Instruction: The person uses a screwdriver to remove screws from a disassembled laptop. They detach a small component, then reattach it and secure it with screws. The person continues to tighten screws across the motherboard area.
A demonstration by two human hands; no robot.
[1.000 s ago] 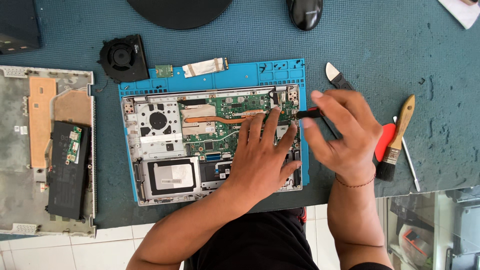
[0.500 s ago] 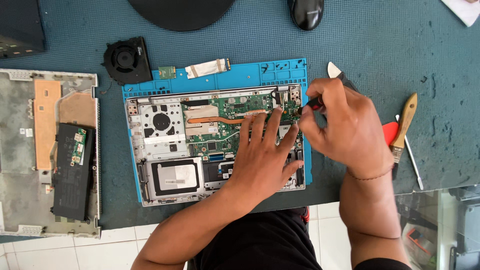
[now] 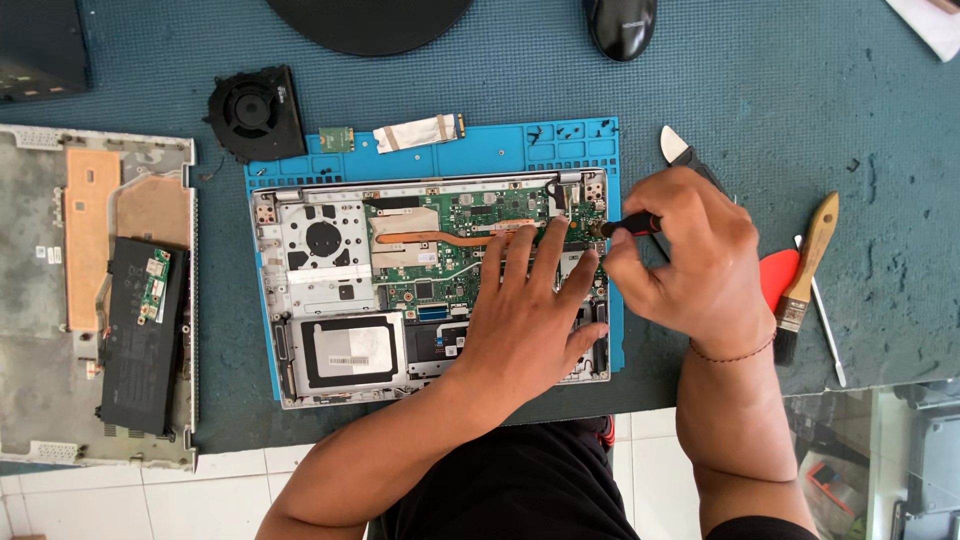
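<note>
Blue silicone repair mat (image 3: 500, 150) is lying on the dark teal worktop (image 3: 780, 80) in the head view, and an opened laptop chassis (image 3: 330, 300) is sitting on it with its green motherboard (image 3: 450, 270) and copper heat pipe (image 3: 440, 238) exposed. The left hand (image 3: 525, 325) is resting flat on the board's right half, fingers spread and holding nothing. The right hand (image 3: 690, 265) is curling closed around a black-and-red screwdriver (image 3: 630, 226), whose tip is pointing left at the chassis's upper right corner, near the hinge. A removed black cooling fan (image 3: 255, 112) is lying just beyond the mat's upper left corner, with a small green card (image 3: 338, 140) and a flat ribbon cable (image 3: 418, 132) on the mat's top strip. To the left, a detached bottom cover (image 3: 95, 290) is carrying a black battery (image 3: 140, 335). Right of the hands, a wooden-handled brush (image 3: 805, 275) and a red pick (image 3: 778, 278) are lying side by side. A black mouse (image 3: 620, 25) is sitting at the top edge.
</note>
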